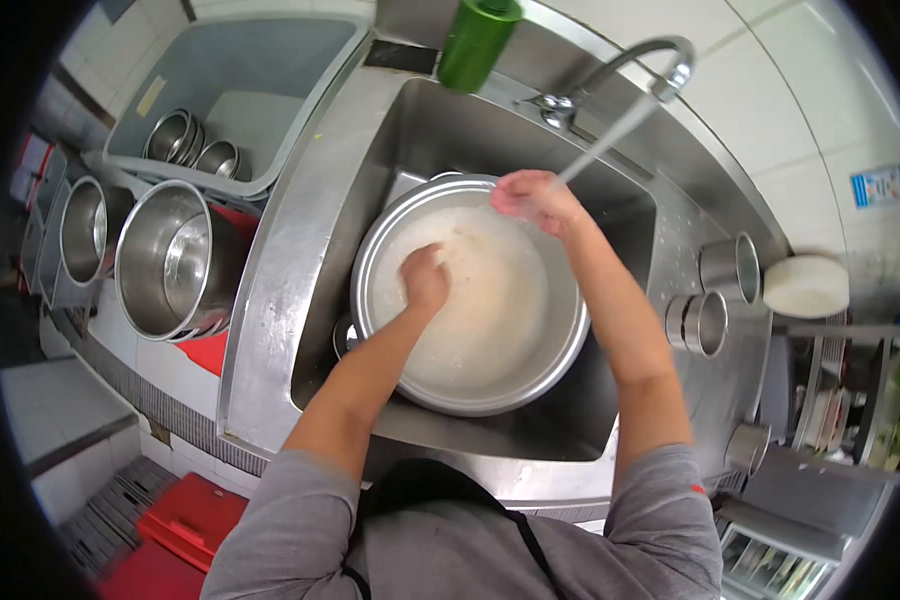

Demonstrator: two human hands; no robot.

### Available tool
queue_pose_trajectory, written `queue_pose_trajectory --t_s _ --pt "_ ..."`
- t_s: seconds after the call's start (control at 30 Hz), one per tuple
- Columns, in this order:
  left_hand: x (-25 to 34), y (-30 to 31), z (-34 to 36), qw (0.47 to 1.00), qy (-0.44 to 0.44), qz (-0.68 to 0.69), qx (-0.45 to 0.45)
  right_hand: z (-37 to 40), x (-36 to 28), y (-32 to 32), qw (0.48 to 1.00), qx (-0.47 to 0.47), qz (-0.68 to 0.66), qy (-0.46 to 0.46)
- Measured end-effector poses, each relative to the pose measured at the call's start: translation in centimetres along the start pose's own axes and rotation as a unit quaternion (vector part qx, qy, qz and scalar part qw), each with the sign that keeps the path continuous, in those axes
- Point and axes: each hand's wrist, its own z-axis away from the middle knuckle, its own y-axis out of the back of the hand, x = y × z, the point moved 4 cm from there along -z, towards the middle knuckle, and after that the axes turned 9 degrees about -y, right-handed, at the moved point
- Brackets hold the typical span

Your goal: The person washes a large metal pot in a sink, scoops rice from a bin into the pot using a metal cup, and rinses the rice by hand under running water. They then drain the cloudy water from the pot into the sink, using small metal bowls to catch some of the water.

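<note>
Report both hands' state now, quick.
Left hand: curled shut, dipped in cloudy water in the bowl; any grip hidden.
Right hand: under the tap stream, blurred; open or closed cannot be told.

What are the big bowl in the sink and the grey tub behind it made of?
The big bowl looks like stainless steel: a bright, mirror-like silvery rim, same sheen as the sink. The grey tub seems plastic: matte, even grey, thick rounded walls, no glints.
</note>
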Motion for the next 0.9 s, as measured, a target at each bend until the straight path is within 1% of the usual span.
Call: queue_pose_trajectory --t_s 0.03,0.07,0.1,0.13,0.17,0.2,0.23,0.33,0.37,0.4,0.43,0.47,0.5,0.53,0.57,0.6,0.63,0.67,0.7,0.73,0.77,0.8,0.83,0.87,0.9 --pt "3.3 -0.4 -3.3 0.992 0.048 0.066 -0.091 1.3 -0.5 -1.3 0.997 0.033 -0.066 0.027" --pt "4.3 -2.9 -5.8 0.978 -0.005 0.153 -0.140 2.9 -0.7 -3.2 0.991 0.006 -0.110 0.069" --pt "4.7 -6.1 -8.0 0.966 -0.119 0.206 -0.098 4.4 -0.6 -5.1 0.982 -0.021 -0.151 0.115" --pt "6.1 -7.4 -9.5 0.958 -0.160 0.194 -0.140 5.5 -0.1 -7.3 0.979 0.002 -0.087 0.183" --pt "7.7 -8.4 -11.1 0.945 -0.201 0.184 -0.181 8.1 0.0 -10.1 0.970 0.038 0.038 0.239" --pt "10.3 -6.5 -12.2 0.933 -0.166 0.100 -0.304 11.1 -0.2 -13.3 0.918 0.067 0.142 0.364" --pt "11.7 -5.3 -12.0 0.899 -0.127 0.008 -0.420 13.4 0.1 -15.7 0.842 0.095 0.243 0.471" --pt "12.4 -3.9 -9.3 0.810 -0.159 -0.079 -0.559 14.7 2.2 -16.3 0.741 0.127 0.286 0.594" --pt "12.1 -3.2 -8.3 0.800 -0.174 -0.043 -0.573 13.6 3.7 -15.1 0.708 0.197 0.315 0.600" --pt "12.7 -1.8 -8.3 0.795 -0.167 -0.073 -0.579 12.1 5.1 -13.4 0.671 0.262 0.342 0.603" --pt "14.2 0.1 -8.2 0.790 -0.158 -0.101 -0.584 10.8 5.9 -11.7 0.679 0.292 0.384 0.554" --pt "13.9 1.2 -7.9 0.812 -0.161 -0.080 -0.556 9.7 6.7 -9.8 0.684 0.315 0.426 0.502" --pt "13.7 2.3 -7.5 0.831 -0.165 -0.059 -0.527 8.2 7.5 -7.6 0.722 0.289 0.397 0.486" --pt "11.6 3.2 -6.8 0.869 -0.185 0.007 -0.459 6.9 8.2 -5.6 0.759 0.262 0.368 0.469" --pt "9.5 4.2 -6.1 0.898 -0.204 0.071 -0.383 6.0 8.5 -3.7 0.772 0.290 0.416 0.384" --pt "6.7 5.1 -5.5 0.944 -0.134 0.079 -0.292 5.1 8.8 -1.4 0.775 0.315 0.460 0.298" --pt "3.6 5.9 -4.6 0.975 -0.064 0.084 -0.196 4.2 8.9 1.4 0.719 0.372 0.505 0.299" --pt "-0.3 6.6 -2.7 0.993 0.021 -0.028 -0.117 3.7 9.2 3.8 0.659 0.425 0.545 0.297" --pt "-4.1 7.5 -0.2 0.983 0.108 -0.141 -0.039 4.1 9.3 5.7 0.630 0.495 0.559 0.213" --pt "-7.9 7.6 2.2 0.952 0.271 -0.099 -0.098 4.7 9.2 7.6 0.591 0.557 0.569 0.127" --pt "-11.1 7.6 4.5 0.892 0.425 -0.050 -0.146 4.0 10.5 10.7 0.662 0.527 0.531 0.050" --pt "-13.5 6.9 6.7 0.862 0.467 0.017 -0.195 3.0 11.6 13.5 0.722 0.490 0.487 -0.027" --pt "-15.5 6.0 9.2 0.826 0.502 0.084 -0.241 3.2 11.4 14.1 0.752 0.449 0.480 -0.052" --pt "-16.6 5.3 11.1 0.819 0.526 0.127 -0.189 3.8 11.4 14.1 0.780 0.408 0.469 -0.077" --pt "-15.9 5.8 11.6 0.830 0.520 0.129 -0.155 3.8 12.0 14.6 0.791 0.403 0.458 -0.049"
